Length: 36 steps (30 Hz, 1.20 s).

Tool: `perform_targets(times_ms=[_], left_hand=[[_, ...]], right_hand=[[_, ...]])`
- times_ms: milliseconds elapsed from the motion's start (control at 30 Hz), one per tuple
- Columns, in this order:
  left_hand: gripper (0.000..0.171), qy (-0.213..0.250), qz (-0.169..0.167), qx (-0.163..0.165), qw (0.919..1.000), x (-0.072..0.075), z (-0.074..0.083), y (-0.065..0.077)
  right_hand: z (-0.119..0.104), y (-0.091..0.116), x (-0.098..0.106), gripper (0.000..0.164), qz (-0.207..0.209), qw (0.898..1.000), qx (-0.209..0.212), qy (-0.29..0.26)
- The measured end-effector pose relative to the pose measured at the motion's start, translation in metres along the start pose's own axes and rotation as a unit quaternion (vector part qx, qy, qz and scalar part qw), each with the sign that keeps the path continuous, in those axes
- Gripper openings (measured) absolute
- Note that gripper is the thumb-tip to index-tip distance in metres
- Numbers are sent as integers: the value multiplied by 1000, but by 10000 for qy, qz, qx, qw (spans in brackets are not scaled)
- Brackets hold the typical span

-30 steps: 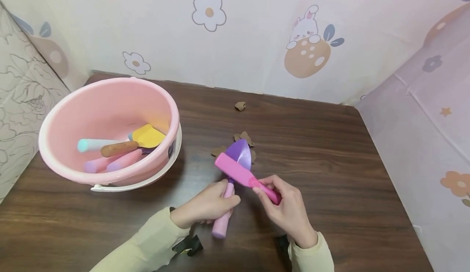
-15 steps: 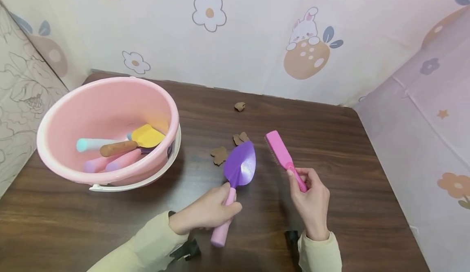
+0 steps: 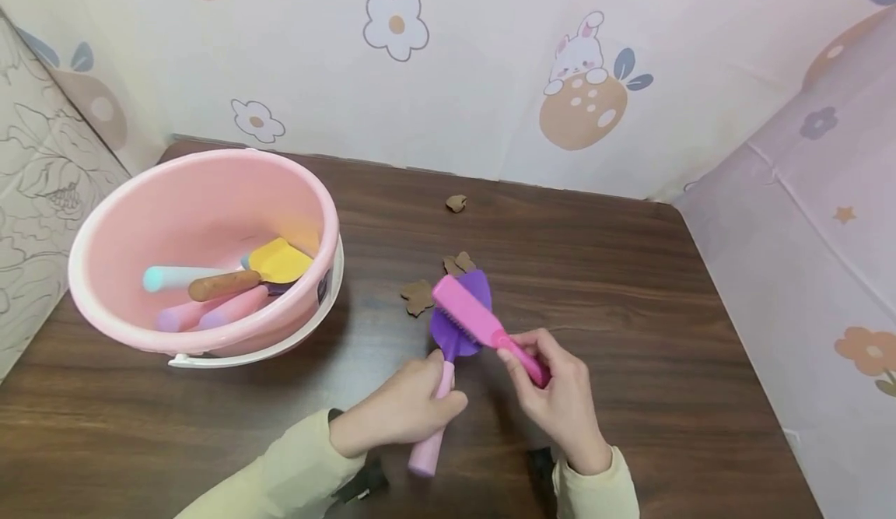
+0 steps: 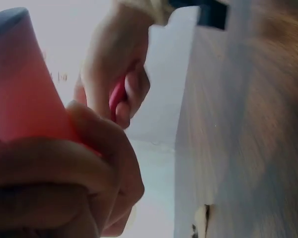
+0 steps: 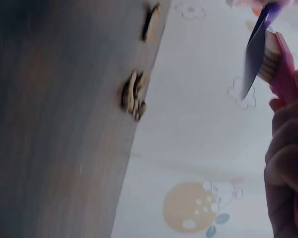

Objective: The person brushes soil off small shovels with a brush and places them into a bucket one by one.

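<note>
My left hand [image 3: 409, 404] grips the pink handle of a trowel with a purple blade [image 3: 482, 285]. In the right wrist view the trowel's blade [image 5: 256, 59] stands off the table. Pinched at its handle by my right hand [image 3: 560, 396] is a pink brush [image 3: 467, 310], its bristles [image 5: 269, 58] facing the blade and right at its surface. Beyond the blade lie brown dry leaves: one leaf [image 3: 418, 297] at its left, a small cluster of leaves [image 3: 459, 263] at its far edge, and a small leaf [image 3: 456, 204] farther back.
A pink bucket [image 3: 182, 208] with a white handle stands on the left. Inside lie a yellow-bladed trowel [image 3: 281, 261] with a wooden grip and several pastel handles [image 3: 183, 278]. A patterned sheet [image 3: 483, 75] closes off the table's back.
The brush lay across the blade, swung right off it half a second ago, and is back over it. The trowel has shifted slightly right; the leaves beside it show more fully.
</note>
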<state>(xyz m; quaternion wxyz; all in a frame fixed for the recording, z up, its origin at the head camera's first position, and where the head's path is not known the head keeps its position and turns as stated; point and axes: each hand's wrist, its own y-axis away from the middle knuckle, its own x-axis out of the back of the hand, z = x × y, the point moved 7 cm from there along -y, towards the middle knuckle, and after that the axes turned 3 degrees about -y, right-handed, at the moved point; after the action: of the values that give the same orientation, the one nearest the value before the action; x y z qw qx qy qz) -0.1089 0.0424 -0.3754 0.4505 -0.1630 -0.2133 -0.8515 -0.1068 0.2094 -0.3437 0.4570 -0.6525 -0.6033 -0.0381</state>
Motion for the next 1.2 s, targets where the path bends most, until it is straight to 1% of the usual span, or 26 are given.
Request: perform_targets(times_ms=[67, 133, 200, 233, 267, 333, 367, 433, 467, 533, 600, 667, 700, 767, 833, 900, 967, 1033, 1100, 1133, 1167, 1200], left_hand=[[25, -155, 20, -125, 9998, 0, 2, 4], [25, -82, -49, -181, 9998, -1, 2, 6], [21, 4, -103, -201, 9997, 1, 0, 7], [24, 102, -140, -199, 9997, 1, 0, 7], [22, 201, -174, -195, 9995, 2, -1, 7], [19, 395, -182, -135, 9990, 5, -3, 5], [18, 481, -159, -80, 9987, 7, -3, 4], [16, 709, -117, 48, 9974, 9, -5, 2], [12, 796, -90, 113, 9967, 9, -6, 1], [11, 1028, -71, 247, 9944, 9, -7, -1], [11, 1228, -98, 359, 9917, 7, -9, -2], [12, 1339, -153, 407, 9900, 5, -10, -3], [12, 1379, -198, 390, 9895, 3, -9, -3], [12, 1368, -259, 347, 9897, 0, -9, -3], [13, 1347, -308, 287, 9900, -3, -9, -3], [12, 1339, -344, 232, 9901, -6, -9, -2], [12, 1295, -347, 204, 9908, -8, -10, -1], [12, 1268, -338, 229, 9911, -10, -12, 0], [13, 1273, -331, 295, 9909, -11, -16, 2], [13, 1246, -298, 324, 9912, -12, -18, 2], [14, 1217, -266, 357, 9916, -11, -20, 2], [14, 1186, -247, 395, 9918, -11, -21, 2]], right_hand=[[7, -2, 7, 25, 338, 9987, -191, 325], [18, -3, 15, 22, 587, 9941, -543, 738], [29, -3, 21, 18, 693, 9860, -1003, 1139], [34, -2, 23, 17, 680, 9815, -1250, 1278], [39, 0, 23, 15, 596, 9780, -1480, 1344], [45, 3, 20, 11, 264, 9750, -1776, 1312], [46, 5, 16, 9, 59, 9761, -1807, 1207], [45, 8, 6, 9, -435, 9785, -1777, 953], [44, 9, 1, 12, -720, 9793, -1701, 823], [40, 11, -11, 20, -1300, 9780, -1546, 529], [37, 15, -21, 27, -1804, 9720, -1503, 122], [34, 18, -29, 31, -2164, 9632, -1539, -412], [33, 20, -32, 31, -2292, 9583, -1575, -656], [32, 20, -34, 31, -2380, 9525, -1630, -972], [34, 19, -33, 31, -2314, 9504, -1741, -1139], [38, 17, -30, 32, -2162, 9495, -1967, -1138], [45, 16, -24, 35, -1854, 9432, -2424, -1311], [53, 17, -13, 39, -1361, 9304, -2962, -1677], [59, 17, -1, 44, -738, 9129, -3353, -2206], [61, 17, 6, 47, -430, 9040, -3479, -2448], [62, 17, 12, 49, -201, 9006, -3529, -2529], [64, 17, 16, 50, -67, 8978, -3586, -2554]])
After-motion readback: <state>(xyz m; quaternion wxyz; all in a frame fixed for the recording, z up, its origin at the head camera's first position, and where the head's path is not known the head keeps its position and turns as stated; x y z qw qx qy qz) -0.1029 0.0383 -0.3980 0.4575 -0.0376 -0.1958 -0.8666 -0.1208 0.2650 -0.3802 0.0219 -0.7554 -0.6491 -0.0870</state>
